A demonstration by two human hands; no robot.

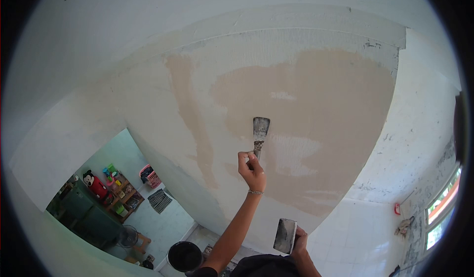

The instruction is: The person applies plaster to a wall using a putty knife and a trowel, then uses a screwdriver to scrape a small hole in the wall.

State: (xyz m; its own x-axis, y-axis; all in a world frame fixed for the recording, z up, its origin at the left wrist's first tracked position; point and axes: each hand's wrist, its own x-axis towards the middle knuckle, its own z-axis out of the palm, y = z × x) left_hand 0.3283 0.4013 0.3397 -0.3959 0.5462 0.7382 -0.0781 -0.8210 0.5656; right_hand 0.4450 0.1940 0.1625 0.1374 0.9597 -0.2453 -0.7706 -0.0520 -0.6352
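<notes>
Nearest you, at the bottom edge, is your own dark shirt (pixel 264 267). Far to your left, a doorway shows a red toy (pixel 97 187), a shelf (pixel 125 196), a pink basket (pixel 154 179) and a striped mat (pixel 159 201) on the floor. Closer in, beside your left forearm, stands a black bucket (pixel 184 257); you can't make out what is in it. Above it, a narrow beige strip (pixel 190 111) runs down the pale wall (pixel 232 50).

Your left hand (pixel 253 171) is closed round the handle of a scraper (pixel 260 128), raised over the left part of a broad beige patch (pixel 345 94); whether the blade touches the surface can't be told. Lower and to the right, well apart from it, your right hand (pixel 299 242) grips the edge of a smeared plate (pixel 284 236). Beyond lie a white tiled floor (pixel 360 227) and a window (pixel 443 210).

You look to be partway through spreading a coat with the scraper, the plate serving as its carrier. The pale streaks inside the patch seem thinly covered, so the next stroke calls for a low blade angle and even pressure, with the plate kept level below.
</notes>
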